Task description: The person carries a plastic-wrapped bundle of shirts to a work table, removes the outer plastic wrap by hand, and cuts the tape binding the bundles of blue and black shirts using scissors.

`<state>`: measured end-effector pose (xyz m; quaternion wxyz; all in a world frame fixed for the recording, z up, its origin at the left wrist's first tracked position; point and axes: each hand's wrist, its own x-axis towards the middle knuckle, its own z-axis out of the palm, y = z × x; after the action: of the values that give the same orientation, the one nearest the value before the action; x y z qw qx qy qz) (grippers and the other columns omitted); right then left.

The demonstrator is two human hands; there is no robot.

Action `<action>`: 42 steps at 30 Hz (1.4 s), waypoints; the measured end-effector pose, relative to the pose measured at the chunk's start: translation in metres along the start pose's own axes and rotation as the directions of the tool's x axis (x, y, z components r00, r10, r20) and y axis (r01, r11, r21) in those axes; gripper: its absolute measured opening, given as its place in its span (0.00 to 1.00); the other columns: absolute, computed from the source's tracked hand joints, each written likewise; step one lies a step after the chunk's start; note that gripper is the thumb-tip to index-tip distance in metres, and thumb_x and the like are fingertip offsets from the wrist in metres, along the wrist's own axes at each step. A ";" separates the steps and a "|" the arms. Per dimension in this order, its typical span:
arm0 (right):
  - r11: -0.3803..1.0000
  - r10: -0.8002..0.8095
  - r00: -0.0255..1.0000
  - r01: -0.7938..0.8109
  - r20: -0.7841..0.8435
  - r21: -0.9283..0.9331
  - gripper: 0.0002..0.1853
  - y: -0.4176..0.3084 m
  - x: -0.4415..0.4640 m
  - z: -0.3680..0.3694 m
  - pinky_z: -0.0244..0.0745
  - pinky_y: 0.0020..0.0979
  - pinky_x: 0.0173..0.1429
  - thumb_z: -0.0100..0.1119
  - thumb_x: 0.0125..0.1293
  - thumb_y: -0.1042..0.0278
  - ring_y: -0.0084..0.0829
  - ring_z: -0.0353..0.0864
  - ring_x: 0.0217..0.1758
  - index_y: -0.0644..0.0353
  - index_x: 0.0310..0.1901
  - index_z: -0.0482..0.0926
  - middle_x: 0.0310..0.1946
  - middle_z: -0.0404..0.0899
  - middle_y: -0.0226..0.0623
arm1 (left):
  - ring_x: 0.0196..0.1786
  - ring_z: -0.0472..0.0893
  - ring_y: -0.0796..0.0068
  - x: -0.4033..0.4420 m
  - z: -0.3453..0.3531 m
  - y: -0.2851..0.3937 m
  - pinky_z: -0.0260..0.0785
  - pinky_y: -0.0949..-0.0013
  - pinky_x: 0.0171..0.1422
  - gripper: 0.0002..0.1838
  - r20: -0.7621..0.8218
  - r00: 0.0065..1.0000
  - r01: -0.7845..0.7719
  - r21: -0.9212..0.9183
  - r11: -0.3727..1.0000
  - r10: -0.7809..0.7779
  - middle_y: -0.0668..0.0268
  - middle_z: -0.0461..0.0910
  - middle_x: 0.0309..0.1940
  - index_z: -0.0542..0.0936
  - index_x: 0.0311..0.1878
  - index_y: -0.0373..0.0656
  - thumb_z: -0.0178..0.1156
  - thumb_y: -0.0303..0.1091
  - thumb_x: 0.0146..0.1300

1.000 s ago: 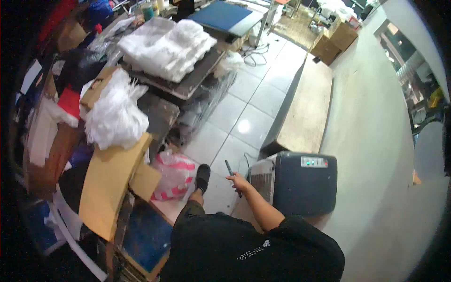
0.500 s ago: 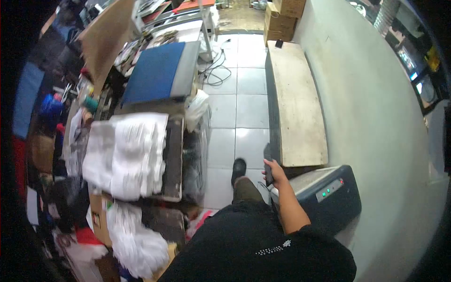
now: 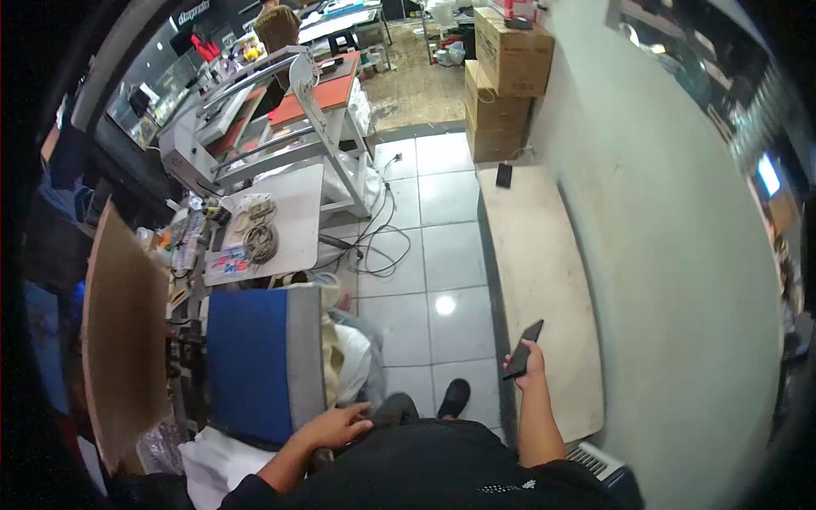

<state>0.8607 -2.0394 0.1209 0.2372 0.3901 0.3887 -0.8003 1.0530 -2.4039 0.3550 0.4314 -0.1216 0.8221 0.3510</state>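
Note:
My right hand is wrapped round a dark phone, held over the left edge of a long pale bench. Near my body at the lower left, my left hand hangs with its fingers apart and nothing in it. It is just right of a blue and grey board. White and cream bags lie beyond that hand, beside the board.
A tiled floor aisle runs ahead, with loose black cables on it. Cardboard boxes stand at the bench's far end, where a small black object lies. Another person is at the far left. A wall stands right.
The view has moved forward along the aisle. My left hand has come into view at the lower left. My right hand still holds the phone, now over the bench edge.

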 end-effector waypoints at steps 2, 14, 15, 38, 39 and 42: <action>0.994 -0.013 0.999 0.019 0.052 -0.106 0.14 -0.052 0.013 0.068 0.72 0.34 0.26 0.58 0.56 0.59 0.32 0.74 0.25 0.58 0.36 0.68 0.27 0.70 0.35 | 0.55 0.76 0.50 0.047 -0.038 0.006 0.66 0.59 0.58 0.32 -0.039 0.997 -0.062 -0.002 0.998 0.062 0.49 0.76 0.53 0.63 0.66 0.40 0.50 0.52 0.66; 0.960 0.143 0.989 -0.128 0.043 -0.250 0.15 -0.225 0.290 0.377 0.75 0.42 0.26 0.54 0.55 0.59 0.40 0.74 0.23 0.59 0.38 0.64 0.23 0.68 0.43 | 0.59 0.72 0.49 0.350 -0.465 0.092 0.63 0.56 0.63 0.34 -0.184 0.981 -0.011 0.304 0.953 0.070 0.46 0.72 0.56 0.64 0.65 0.37 0.51 0.54 0.64; 0.953 0.140 0.990 -0.125 0.034 -0.277 0.15 -0.246 0.298 0.413 0.76 0.40 0.27 0.56 0.55 0.63 0.38 0.75 0.24 0.58 0.40 0.64 0.24 0.69 0.42 | 0.58 0.72 0.49 0.378 -0.511 0.104 0.63 0.57 0.63 0.34 -0.252 0.944 -0.120 0.334 0.935 0.211 0.46 0.73 0.56 0.64 0.64 0.36 0.52 0.53 0.64; 0.768 0.117 0.905 0.178 0.408 -0.615 0.24 -0.641 0.801 1.210 0.78 0.32 0.28 0.53 0.49 0.74 0.31 0.77 0.31 0.59 0.51 0.63 0.36 0.69 0.38 | 0.60 0.71 0.50 0.816 -1.208 0.281 0.64 0.60 0.62 0.31 -0.507 0.854 -0.180 -0.082 0.980 0.115 0.47 0.71 0.58 0.64 0.65 0.38 0.57 0.46 0.63; 0.782 0.107 0.907 0.176 0.407 -0.598 0.23 -0.649 0.827 1.241 0.78 0.33 0.28 0.53 0.49 0.74 0.31 0.77 0.30 0.59 0.49 0.64 0.35 0.70 0.38 | 0.60 0.71 0.50 0.837 -1.240 0.285 0.63 0.60 0.62 0.31 -0.480 0.867 -0.192 -0.077 0.978 0.133 0.48 0.71 0.59 0.64 0.65 0.38 0.57 0.46 0.63; 0.810 0.077 0.932 0.148 0.353 -0.567 0.22 -0.676 0.906 1.317 0.77 0.34 0.27 0.52 0.49 0.74 0.33 0.77 0.28 0.59 0.48 0.64 0.30 0.70 0.39 | 0.61 0.70 0.50 0.918 -1.346 0.298 0.62 0.60 0.64 0.31 -0.359 0.905 -0.254 -0.028 0.967 0.227 0.46 0.70 0.59 0.64 0.65 0.38 0.54 0.48 0.64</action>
<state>-0.7088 -2.7758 0.2022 0.3972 0.1375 0.5731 -0.7034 -0.4860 -3.0120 0.2795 0.2254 -0.0964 0.8813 0.4040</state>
